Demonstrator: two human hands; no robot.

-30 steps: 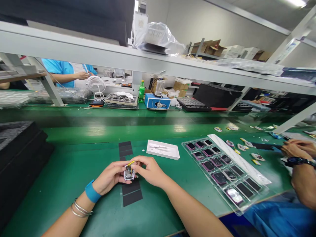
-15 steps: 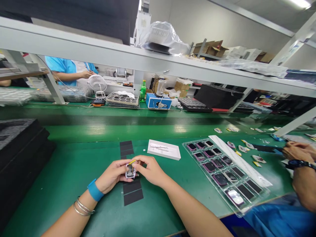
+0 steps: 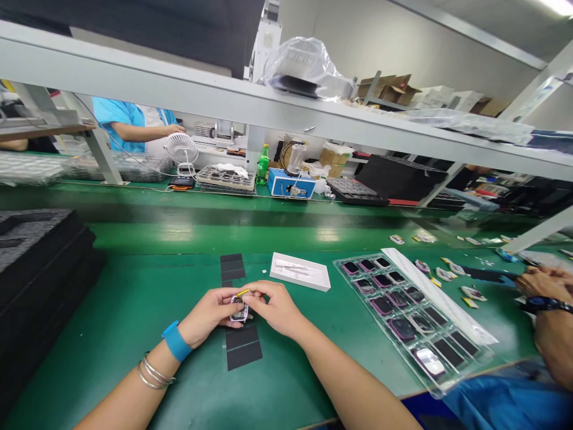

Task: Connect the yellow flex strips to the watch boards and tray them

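Cradling a small white-edged case (image 3: 239, 310), our left hand (image 3: 210, 312) closes around its left side, the open face turned up, likely so we can look straight in. Our right hand (image 3: 275, 307) pinches the upper right corner of the case; whether it also grips the yellow strip (image 3: 243, 292) there, we cannot tell. Both hands hold the case over a row of black panels (image 3: 244, 356) on the green surface (image 3: 277, 382); we judge the two-sided hold steadies so small a piece. Its inner parts are too fine to read, and our thumbs cover some. The middle of the panel row is hidden beneath our hands.

Beyond, a shallow white box (image 3: 320, 285) corrals thin tools, perhaps tweezers (image 3: 293, 266), presumably within easy reach. To the right, a clear tray (image 3: 385, 325) carries dark-faced pieces in separate pockets, probably against scratching; glare whitens the nearest. Farther right, a co-worker's hands (image 3: 541, 285) meet the frame edge; what they hold, we can't make out. Far left, a black foam stack (image 3: 45, 286) is cut off.
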